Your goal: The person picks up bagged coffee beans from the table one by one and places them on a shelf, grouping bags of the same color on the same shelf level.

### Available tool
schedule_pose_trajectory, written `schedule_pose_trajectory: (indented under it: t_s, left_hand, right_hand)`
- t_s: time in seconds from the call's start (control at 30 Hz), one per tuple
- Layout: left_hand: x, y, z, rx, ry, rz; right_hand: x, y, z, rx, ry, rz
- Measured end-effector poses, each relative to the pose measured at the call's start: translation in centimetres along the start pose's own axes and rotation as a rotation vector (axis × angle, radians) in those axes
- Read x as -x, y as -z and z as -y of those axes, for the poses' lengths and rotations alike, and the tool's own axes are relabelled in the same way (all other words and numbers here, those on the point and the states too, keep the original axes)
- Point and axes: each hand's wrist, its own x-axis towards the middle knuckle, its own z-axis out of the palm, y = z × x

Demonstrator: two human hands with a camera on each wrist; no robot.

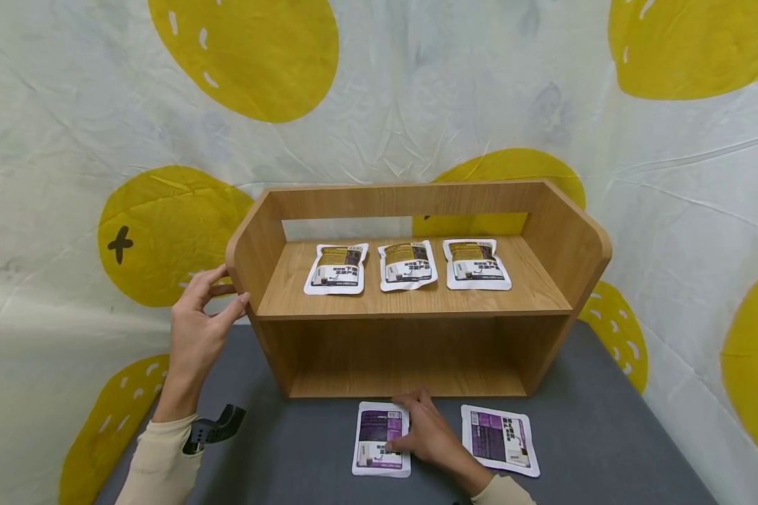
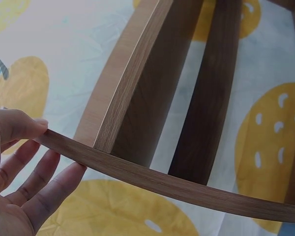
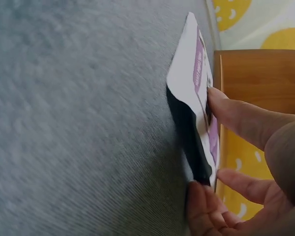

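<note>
My left hand (image 1: 197, 328) is at the left side panel of a two-tier wooden shelf (image 1: 410, 305). In the left wrist view its thumb and fingertips pinch the panel edge (image 2: 123, 166) from opposite sides. Low in the head view, my right hand (image 1: 431, 433) grips the right edge of a white and purple pouch (image 1: 379, 436). From the right wrist, the thumb lies on the printed face of this pouch (image 3: 189, 73) and fingers are at its end and underside. A second purple pouch (image 1: 500, 438) lies flat to the right of that hand.
Three white pouches with brown-gold labels lie in a row on the upper tier: left (image 1: 337, 269), middle (image 1: 408, 266) and right (image 1: 476, 265). The lower compartment (image 1: 404, 358) faces the hands. A dark grey table (image 1: 581, 421) is underneath, and a lemon-printed cloth (image 1: 385, 105) hangs behind.
</note>
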Motion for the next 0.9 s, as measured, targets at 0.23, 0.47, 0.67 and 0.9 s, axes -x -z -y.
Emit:
schedule_pose_trajectory:
  t_s: [0.23, 0.47, 0.67, 0.9]
  left_hand:
    - [-0.07, 0.0, -0.01, -0.004, -0.003, -0.003]
    - [0.0, 0.0, 0.02, -0.002, 0.005, -0.006]
    - [0.05, -0.02, 0.01, 0.009, 0.005, -0.003]
    - [-0.02, -0.03, -0.01, 0.022, 0.002, 0.0]
  right_hand:
    - [0.17, -0.4, 0.0, -0.051, 0.026, -0.036]
    - [0.35, -0.47, -0.1, -0.154, 0.055, -0.019]
    - [0.4, -0.12, -0.32, -0.192, 0.096, 0.071]
    - [0.27, 0.17, -0.45, -0.369, 0.073, 0.18]
